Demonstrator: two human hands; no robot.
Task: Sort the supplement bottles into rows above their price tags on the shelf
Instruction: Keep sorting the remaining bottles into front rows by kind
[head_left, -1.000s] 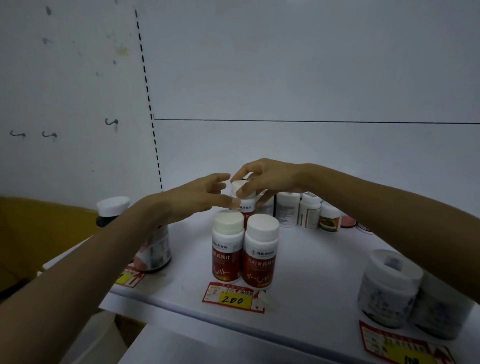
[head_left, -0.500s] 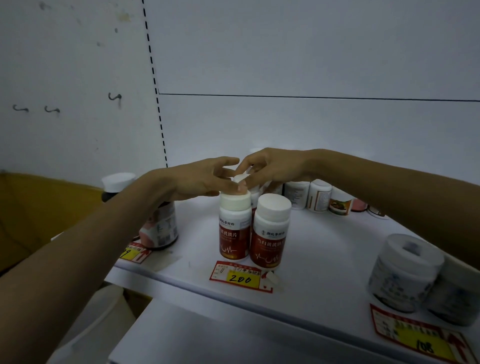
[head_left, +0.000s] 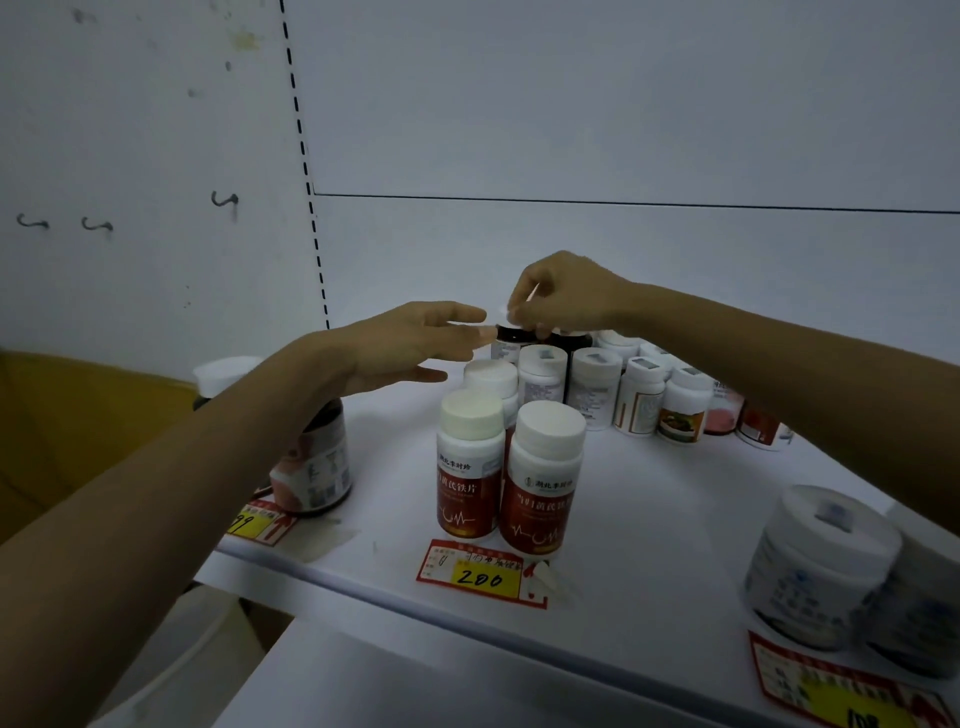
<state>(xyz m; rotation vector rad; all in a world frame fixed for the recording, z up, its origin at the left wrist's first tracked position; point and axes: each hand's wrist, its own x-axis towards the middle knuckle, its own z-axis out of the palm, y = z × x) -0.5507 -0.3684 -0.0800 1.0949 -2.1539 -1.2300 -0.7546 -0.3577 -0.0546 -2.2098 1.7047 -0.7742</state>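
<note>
Up front, two red-label bottles (head_left: 470, 462), white-capped and printed in Chinese writing, stand side by side just behind a red-and-yellow price tag (head_left: 480, 574) marked 200, with a third like them right behind the left one. Further back on the shelf (head_left: 649, 519), the right hand (head_left: 566, 301) curls its fingers down round the top of a dark bottle (head_left: 514, 335) at the left end of a cluster of white bottles (head_left: 592, 387). The left hand (head_left: 410, 343) hangs flat and loose-fingered beside it, fingertips nearly at that bottle, holding nothing.
</note>
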